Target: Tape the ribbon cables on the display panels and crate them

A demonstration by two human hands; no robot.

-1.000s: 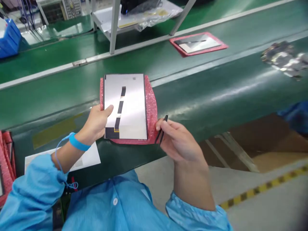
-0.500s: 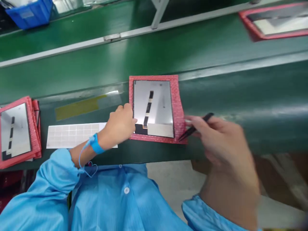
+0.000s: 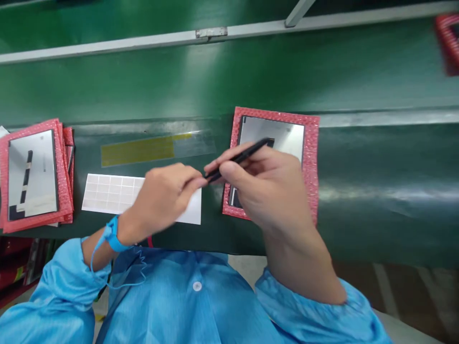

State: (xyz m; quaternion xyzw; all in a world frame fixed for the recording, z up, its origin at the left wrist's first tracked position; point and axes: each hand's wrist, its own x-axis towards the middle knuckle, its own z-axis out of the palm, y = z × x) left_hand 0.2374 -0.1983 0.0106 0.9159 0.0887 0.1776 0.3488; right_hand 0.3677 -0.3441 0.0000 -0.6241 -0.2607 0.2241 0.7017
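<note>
Black tweezers are gripped in my right hand, their tips pointing left. My left hand is closed in a pinch right at those tips; whatever lies between its fingers is too small to make out. Beneath my right hand rests a display panel on a pink bubble-wrap sheet, its lower part largely covered by the hand. Under my left hand lies a white label sheet with a grid of pale squares. A blue wrist strap circles my left wrist.
At the left, another display panel tops a stack of pink bubble-wrap sheets. A yellow strip on clear film lies beyond the label sheet. A metal rail crosses the green bench. Another red-pink item shows at far right.
My right hand has moved left with the tweezers, from the sheet's lower right corner to my left hand. My left hand has left the panel's edge. The view has shifted.
</note>
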